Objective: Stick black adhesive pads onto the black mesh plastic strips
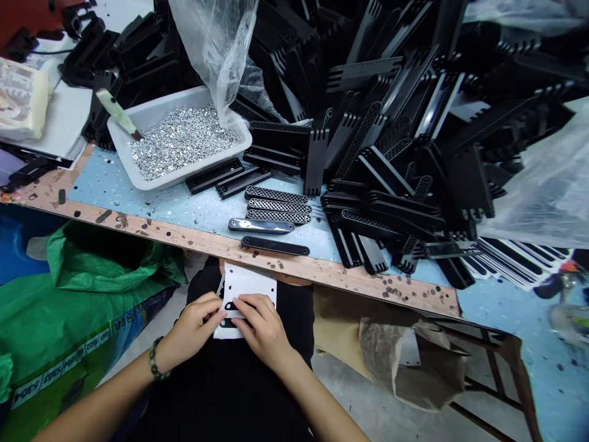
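Note:
A white sheet [251,283] with small dark round spots and black elongated patches rests over my lap, below the table's front edge. My left hand [193,325], with a beaded bracelet on its wrist, has its fingertips closed on the left edge of the sheet. My right hand [261,324] presses its thumb and fingers together on the sheet's middle, beside a black patch. Just beyond lie a dark flat strip [275,246] and a glossy one [261,226], each with a hole near its ends. Several mesh-patterned black strips [278,205] lie behind them.
A white tray [124,147] of small metal rings holds a brush [118,113]. Black comb-ended parts [316,161] pile up across the table's back and right. Sheets with black strips [515,261] lie at right. A green sack [59,319] and a brown paper bag [381,350] flank my legs.

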`<state>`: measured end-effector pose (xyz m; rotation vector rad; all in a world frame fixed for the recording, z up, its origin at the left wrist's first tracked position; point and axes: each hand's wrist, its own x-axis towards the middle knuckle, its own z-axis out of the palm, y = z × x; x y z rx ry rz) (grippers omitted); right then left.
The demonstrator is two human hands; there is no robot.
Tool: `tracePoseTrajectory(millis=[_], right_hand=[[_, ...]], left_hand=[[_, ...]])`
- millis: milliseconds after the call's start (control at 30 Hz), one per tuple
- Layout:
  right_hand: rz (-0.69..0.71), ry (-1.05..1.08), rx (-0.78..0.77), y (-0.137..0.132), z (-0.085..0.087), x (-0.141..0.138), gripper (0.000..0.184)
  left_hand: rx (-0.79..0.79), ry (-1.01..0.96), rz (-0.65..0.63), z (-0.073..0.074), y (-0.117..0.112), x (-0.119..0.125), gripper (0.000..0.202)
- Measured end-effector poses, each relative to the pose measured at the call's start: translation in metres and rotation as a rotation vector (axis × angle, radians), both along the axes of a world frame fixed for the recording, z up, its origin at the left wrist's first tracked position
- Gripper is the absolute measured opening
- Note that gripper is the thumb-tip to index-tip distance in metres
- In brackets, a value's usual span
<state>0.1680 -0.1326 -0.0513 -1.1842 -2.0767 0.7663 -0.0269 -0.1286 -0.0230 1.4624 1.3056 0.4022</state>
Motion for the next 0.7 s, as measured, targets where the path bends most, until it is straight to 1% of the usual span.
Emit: tracePoseTrajectory(millis=[133, 200, 233, 333, 367, 433, 500, 533, 567, 633, 667, 700], right_hand=[[-0.011, 0.023, 0.035, 0.012, 0.005, -0.004, 0.037], [-0.037, 0.103, -0.024, 0.016, 0.006, -0.003, 0.032], [-0.081, 0.167, -0.085, 0.019, 0.006, -0.001, 0.029], [-0.306, 0.423, -0.314, 0.031, 0.009, 0.016, 0.025], [-0.371, 0.518, -0.369, 0.038, 0.012, 0.024, 0.025], [-0.433, 0.673, -0.399, 0.057, 0.022, 0.041, 0.023], [-0.430, 0.733, -0.358, 0.080, 0.038, 0.053, 0.021], [-0.422, 0.730, -0.341, 0.093, 0.047, 0.057, 0.022], [-0.409, 0.728, -0.332, 0.105, 0.055, 0.059, 0.023], [-0.359, 0.730, -0.333, 0.126, 0.071, 0.059, 0.022], [-0.332, 0.725, -0.329, 0.135, 0.077, 0.058, 0.021], [-0.305, 0.704, -0.317, 0.143, 0.081, 0.056, 0.020]], left_hand=[[0.075, -0.055, -0.055, 0.007, 0.012, 0.004, 0.033], [0.099, -0.044, -0.071, 0.007, 0.017, 0.004, 0.034], [0.109, -0.024, -0.075, 0.005, 0.019, 0.003, 0.034], [0.123, 0.073, -0.074, -0.001, 0.024, -0.003, 0.035], [0.117, 0.103, -0.087, -0.002, 0.026, -0.007, 0.035], [0.087, 0.143, -0.156, 0.001, 0.032, -0.015, 0.031], [0.066, 0.158, -0.213, 0.011, 0.044, -0.025, 0.022], [0.076, 0.163, -0.201, 0.018, 0.052, -0.029, 0.020], [0.109, 0.169, -0.148, 0.024, 0.062, -0.031, 0.021], [0.219, 0.174, 0.016, 0.035, 0.086, -0.032, 0.022], [0.281, 0.167, 0.089, 0.038, 0.100, -0.029, 0.023], [0.334, 0.151, 0.135, 0.039, 0.113, -0.025, 0.024]])
